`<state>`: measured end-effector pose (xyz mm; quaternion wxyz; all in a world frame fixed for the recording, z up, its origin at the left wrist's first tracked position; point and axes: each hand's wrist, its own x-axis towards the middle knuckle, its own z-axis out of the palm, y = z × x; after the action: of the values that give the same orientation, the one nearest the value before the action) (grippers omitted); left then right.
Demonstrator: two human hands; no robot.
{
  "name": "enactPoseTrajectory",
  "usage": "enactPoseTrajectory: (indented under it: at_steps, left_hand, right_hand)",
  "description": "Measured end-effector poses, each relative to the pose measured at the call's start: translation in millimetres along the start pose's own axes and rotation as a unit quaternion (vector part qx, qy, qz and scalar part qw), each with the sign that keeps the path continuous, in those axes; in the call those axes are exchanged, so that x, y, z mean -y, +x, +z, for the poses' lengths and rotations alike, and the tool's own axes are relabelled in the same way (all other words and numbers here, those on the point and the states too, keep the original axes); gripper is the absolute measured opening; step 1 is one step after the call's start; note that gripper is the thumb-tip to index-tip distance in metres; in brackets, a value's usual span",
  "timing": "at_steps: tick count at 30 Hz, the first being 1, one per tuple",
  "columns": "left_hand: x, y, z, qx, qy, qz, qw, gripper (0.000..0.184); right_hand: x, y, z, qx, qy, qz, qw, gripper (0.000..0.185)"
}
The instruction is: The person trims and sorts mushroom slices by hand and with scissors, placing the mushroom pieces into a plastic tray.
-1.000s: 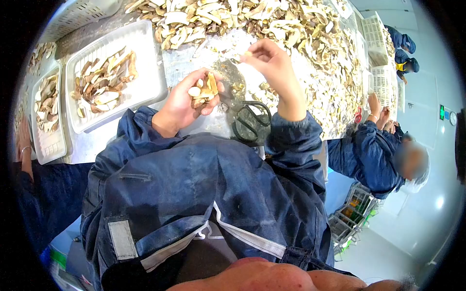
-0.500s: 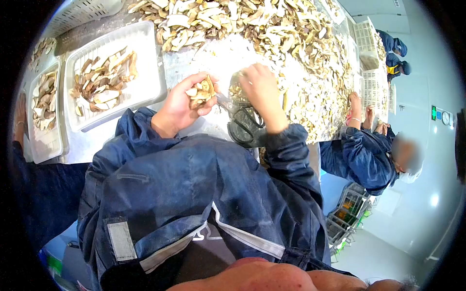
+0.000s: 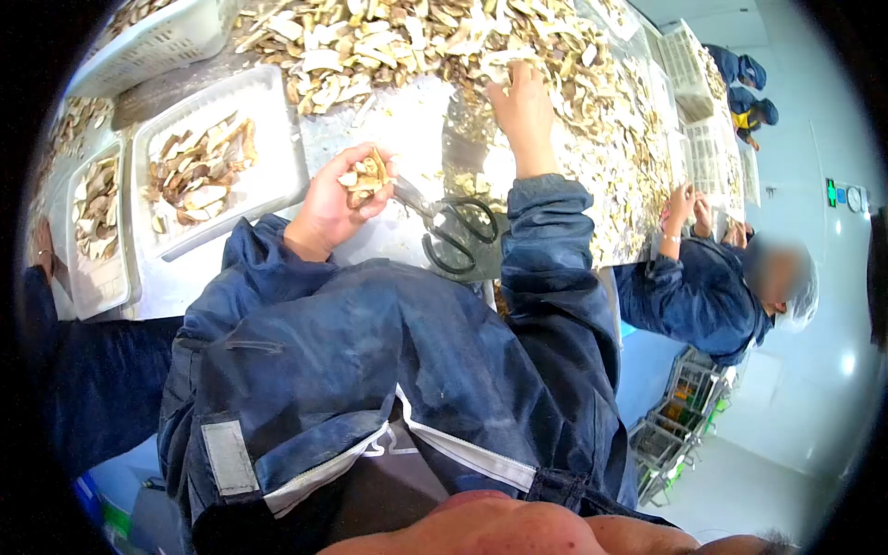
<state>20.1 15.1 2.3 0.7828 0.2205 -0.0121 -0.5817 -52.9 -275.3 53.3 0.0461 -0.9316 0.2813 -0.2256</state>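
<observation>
My left hand [image 3: 326, 211] is closed around a small bunch of dried mushroom slices [image 3: 366, 178], held above the table near my body. Beside it, scissors [image 3: 460, 233] with black handles lie at the table's front edge. Their metal blades point toward my left fingers; whether they touch is unclear. Farther out, my right hand [image 3: 525, 116] reaches down to the near edge of a big pile of mushroom slices [image 3: 407, 37]. Its thumb is apart from the bent fingers, and the fingertips are at the slices. I see nothing clearly held in it.
On my left are a white tray [image 3: 294, 139] with slices, a narrower tray [image 3: 127, 264] and a slotted basket [image 3: 157, 51]. More slotted baskets [image 3: 689, 83] line the right side. A co-worker [image 3: 708, 291] works at right; another person's hand [image 3: 43, 248] shows at far left.
My right hand has moved away from me, from beside the scissors to the pile. The scissors' handles now show more fully. My left hand still holds its slices.
</observation>
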Motion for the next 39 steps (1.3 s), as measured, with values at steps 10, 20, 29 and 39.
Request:
enactPoseTrajectory:
  at_steps: [10,20,29,39]
  left_hand:
    - [-47,-55,39,-0.040,0.168,0.132,0.976,0.029]
    - [-154,-109,14,-0.256,0.689,0.392,0.553,0.042]
    - [-43,-68,55,-0.037,0.531,0.065,0.844,0.029]
    - [-7,-52,42,-0.049,0.477,-0.023,0.877,0.022]
  right_hand:
    - [33,-45,-27,0.161,0.255,0.026,0.953,0.031]
    - [84,-113,-69,0.225,0.391,0.012,0.893,0.033]
    - [119,-129,-86,0.169,0.331,-0.114,0.921,0.040]
    - [74,-173,-93,0.172,0.251,-0.038,0.952,0.037]
